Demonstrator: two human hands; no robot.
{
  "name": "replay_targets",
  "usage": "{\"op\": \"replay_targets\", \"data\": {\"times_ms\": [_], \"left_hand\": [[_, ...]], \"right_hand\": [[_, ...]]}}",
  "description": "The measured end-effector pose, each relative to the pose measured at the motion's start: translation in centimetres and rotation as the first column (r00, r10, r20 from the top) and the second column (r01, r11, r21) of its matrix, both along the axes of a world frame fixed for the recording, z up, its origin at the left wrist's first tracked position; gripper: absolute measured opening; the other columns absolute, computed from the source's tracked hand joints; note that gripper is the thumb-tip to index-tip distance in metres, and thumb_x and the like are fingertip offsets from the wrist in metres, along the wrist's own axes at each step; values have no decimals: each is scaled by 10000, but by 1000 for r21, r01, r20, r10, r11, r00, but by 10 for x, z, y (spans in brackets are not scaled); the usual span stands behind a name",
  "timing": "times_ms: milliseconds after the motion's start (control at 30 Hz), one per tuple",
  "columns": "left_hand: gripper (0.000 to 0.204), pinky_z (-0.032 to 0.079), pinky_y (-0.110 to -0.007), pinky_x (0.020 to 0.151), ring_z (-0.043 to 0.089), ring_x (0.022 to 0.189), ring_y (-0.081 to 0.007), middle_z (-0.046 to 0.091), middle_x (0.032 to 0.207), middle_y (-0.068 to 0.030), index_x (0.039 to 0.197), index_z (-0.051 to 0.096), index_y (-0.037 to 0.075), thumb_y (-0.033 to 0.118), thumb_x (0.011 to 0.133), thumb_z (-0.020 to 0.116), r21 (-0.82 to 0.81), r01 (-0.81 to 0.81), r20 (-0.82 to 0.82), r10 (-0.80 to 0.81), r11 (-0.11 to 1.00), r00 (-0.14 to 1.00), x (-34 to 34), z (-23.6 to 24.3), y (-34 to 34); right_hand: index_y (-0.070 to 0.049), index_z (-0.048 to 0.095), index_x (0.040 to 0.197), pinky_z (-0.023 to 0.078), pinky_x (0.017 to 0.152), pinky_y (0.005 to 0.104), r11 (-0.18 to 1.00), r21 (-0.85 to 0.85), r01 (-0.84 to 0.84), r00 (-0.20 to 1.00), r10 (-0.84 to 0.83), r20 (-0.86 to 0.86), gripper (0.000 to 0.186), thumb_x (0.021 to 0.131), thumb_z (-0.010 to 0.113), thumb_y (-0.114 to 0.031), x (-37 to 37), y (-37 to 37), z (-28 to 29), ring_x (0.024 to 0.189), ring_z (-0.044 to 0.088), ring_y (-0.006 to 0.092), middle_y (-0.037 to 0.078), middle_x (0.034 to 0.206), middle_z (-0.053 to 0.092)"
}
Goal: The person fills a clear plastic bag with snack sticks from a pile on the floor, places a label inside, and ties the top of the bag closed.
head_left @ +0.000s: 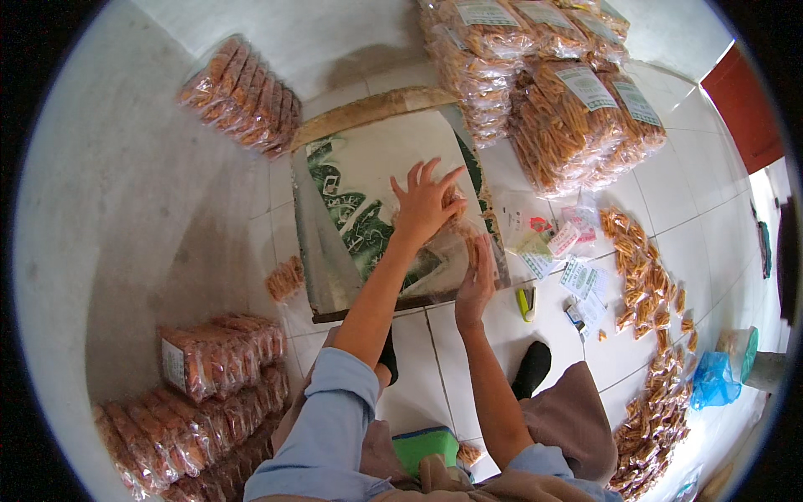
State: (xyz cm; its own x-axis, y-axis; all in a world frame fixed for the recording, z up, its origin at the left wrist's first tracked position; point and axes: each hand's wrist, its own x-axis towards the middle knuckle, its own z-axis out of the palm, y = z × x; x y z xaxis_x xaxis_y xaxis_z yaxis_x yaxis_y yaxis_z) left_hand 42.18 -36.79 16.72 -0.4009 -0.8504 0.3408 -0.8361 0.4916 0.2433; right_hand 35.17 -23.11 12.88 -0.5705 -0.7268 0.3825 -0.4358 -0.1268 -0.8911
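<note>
With its fingers spread, my left hand (418, 209) is over a small clump of brown snack (456, 202), its thumb side touching it, on the worn board (368, 151) with a green-and-white sheet. Just below, my right hand (473, 280) holds a clear plastic bag (462, 238) beside that clump; what is inside the bag is hard to make out. Another small snack pack (284, 276) lies left of the board.
Bagged snacks (585, 125) are piled behind on the right, with more stacks (217, 360) at the left. Loose packs (640, 276), labels (577, 276), a stapler (527, 303), a blue bag (713, 381) and a green object (418, 452) lie around my feet.
</note>
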Motion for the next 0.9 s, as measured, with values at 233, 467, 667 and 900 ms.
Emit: {"op": "replay_targets", "data": {"times_ms": [233,467,667,900], "left_hand": [[294,-69,-687,976,263,1291,-150,515,1204,106,1021,644,316,477,790,561,55,445,49,-447,894,893,6,6,7],[165,-114,-663,984,338,1250,-126,628,982,135,798,708,244,370,793,601,96,523,-94,-515,847,852,2,1,7],[165,-106,-644,995,368,1237,-136,650,916,102,848,705,210,318,810,586,238,562,-151,-542,792,827,-14,17,13],[515,86,-623,1014,394,1217,-237,473,1265,-30,1254,460,180,481,838,502,-80,57,-121,-66,995,990,-5,2,-7]], "right_hand": [[7,439,1250,377,892,409,965,247,87,907,26,-421,448,805,459,56,1,3,1,1071,429,319,182,1247,398],[13,515,1011,438,748,323,991,38,129,991,-128,-40,237,779,550,39,-9,8,-29,860,485,263,141,933,497],[3,491,888,494,701,342,992,66,104,991,-109,82,135,792,586,12,-13,-12,-9,832,517,250,126,886,510],[-21,518,852,511,733,306,987,-74,143,922,-106,371,89,796,577,17,-13,-24,-4,905,538,210,96,940,523]]}}
